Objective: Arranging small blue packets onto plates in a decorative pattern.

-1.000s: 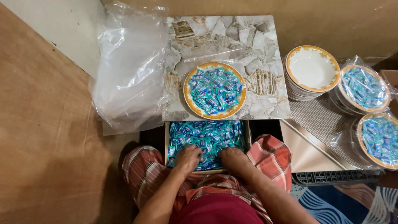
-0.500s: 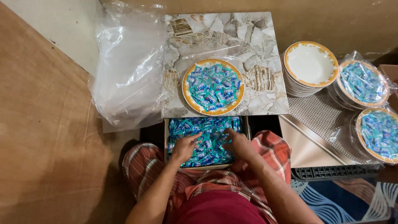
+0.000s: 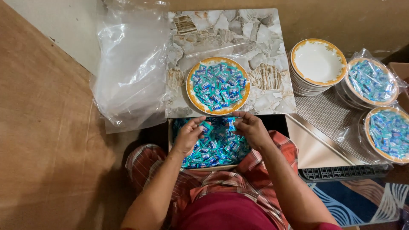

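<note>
My left hand [image 3: 190, 135] pinches a teal wrapped candy [image 3: 206, 127] above a box of wrapped candies [image 3: 217, 147] that rests on my lap. My right hand [image 3: 250, 127] holds another blue wrapped candy [image 3: 231, 124] between its fingertips. Both hands hover just below the edge of a marble-pattern tile [image 3: 264, 91]. On that tile stands an orange-rimmed plate [image 3: 191, 94] heaped with the same teal and blue candies.
A pile of clear plastic bags [image 3: 130, 68] lies at the left of the tile. At the right stand a stack of empty orange-rimmed plates [image 3: 318, 64] and two candy-filled plates wrapped in plastic [image 3: 372, 81] [image 3: 390, 134]. A dark grille [image 3: 341, 172] lies below them.
Both hands have lifted out of the candy box, each now pinching a candy, and moved up toward the tile's near edge.
</note>
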